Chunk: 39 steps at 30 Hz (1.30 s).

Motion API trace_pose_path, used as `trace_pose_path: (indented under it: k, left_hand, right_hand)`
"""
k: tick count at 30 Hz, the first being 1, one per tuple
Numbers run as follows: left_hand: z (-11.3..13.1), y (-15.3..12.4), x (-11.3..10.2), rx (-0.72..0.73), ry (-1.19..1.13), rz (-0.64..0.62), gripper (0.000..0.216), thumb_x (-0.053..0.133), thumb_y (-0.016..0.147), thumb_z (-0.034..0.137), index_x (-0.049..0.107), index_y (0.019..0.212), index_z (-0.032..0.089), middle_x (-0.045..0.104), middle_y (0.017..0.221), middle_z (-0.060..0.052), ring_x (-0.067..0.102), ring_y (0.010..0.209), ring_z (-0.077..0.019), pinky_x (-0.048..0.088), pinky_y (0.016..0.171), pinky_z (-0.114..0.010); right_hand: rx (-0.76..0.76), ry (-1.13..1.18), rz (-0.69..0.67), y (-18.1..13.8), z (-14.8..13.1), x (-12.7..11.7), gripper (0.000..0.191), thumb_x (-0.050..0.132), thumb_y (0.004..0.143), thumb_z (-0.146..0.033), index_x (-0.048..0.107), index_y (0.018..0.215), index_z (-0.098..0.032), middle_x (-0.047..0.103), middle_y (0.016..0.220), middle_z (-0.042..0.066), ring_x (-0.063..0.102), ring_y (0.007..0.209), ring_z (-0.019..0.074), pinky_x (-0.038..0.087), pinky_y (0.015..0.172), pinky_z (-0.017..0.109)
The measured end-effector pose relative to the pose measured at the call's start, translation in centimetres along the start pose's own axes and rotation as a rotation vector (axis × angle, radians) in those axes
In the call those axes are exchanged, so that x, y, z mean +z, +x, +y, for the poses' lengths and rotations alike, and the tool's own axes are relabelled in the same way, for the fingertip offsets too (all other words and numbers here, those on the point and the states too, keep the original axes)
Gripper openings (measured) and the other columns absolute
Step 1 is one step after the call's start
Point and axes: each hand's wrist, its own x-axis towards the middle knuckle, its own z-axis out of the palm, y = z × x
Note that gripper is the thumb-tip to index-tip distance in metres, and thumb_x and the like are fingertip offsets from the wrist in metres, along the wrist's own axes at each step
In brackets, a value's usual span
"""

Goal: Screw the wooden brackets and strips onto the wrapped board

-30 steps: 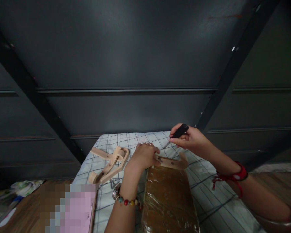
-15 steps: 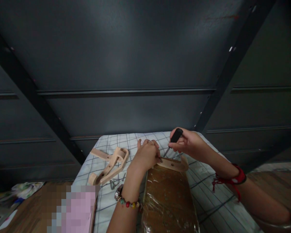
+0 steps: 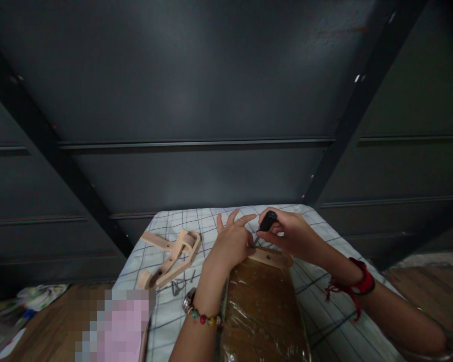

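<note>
My right hand is closed round a black-handled screwdriver, held almost upright with its tip down at the left end of a pale wooden piece. That piece lies on the far end of a brown board wrapped in clear film. My left hand rests at the same spot, thumb and forefinger pinched at the tip, other fingers spread upward. What the pinch holds is too small to make out.
More pale wooden parts lie to the left on a checked white cloth, with several dark screws beside them. A dark panelled wall rises right behind. A blurred pink patch sits at lower left.
My right hand has come down and left, turning the screwdriver from slanted to nearly upright over the wooden piece. My left hand's fingers have lifted and spread while staying at the piece's left end.
</note>
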Motion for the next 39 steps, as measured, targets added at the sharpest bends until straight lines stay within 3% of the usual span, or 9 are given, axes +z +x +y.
trace_pose_path:
  k: [15,21,39]
  left_hand:
    - [-0.1,0.0,0.0,-0.009,0.004,-0.010,0.003,0.063,0.065,0.018,0.064,0.064,0.021,0.036,0.135,0.004,0.015,0.128,-0.0319,0.006,0.097,-0.062]
    - [0.1,0.2,0.6,0.005,-0.015,0.032,0.004,0.065,0.065,0.024,0.064,0.064,0.021,0.033,0.136,0.005,0.012,0.128,-0.0352,0.000,0.094,-0.067]
    - [-0.3,0.6,1.9,0.076,-0.066,0.082,0.007,0.058,0.065,0.013,0.058,0.060,0.018,0.039,0.133,0.002,0.017,0.128,-0.0312,0.005,0.096,-0.064]
  right_hand:
    - [-0.060,-0.029,0.014,-0.3,0.0,0.0,0.010,0.053,0.071,-0.025,0.044,0.071,-0.021,0.050,0.057,-0.002,0.048,0.050,0.0114,0.040,0.049,0.024]
    - [-0.075,-0.033,0.017,-0.3,-0.1,0.1,0.010,0.054,0.071,-0.025,0.045,0.071,-0.019,0.052,0.058,-0.002,0.048,0.050,0.0110,0.041,0.049,0.023]
    - [-0.103,-0.096,0.016,-0.2,-0.1,0.0,0.010,0.055,0.070,-0.021,0.046,0.069,-0.019,0.051,0.056,-0.002,0.047,0.048,0.0104,0.036,0.046,0.022]
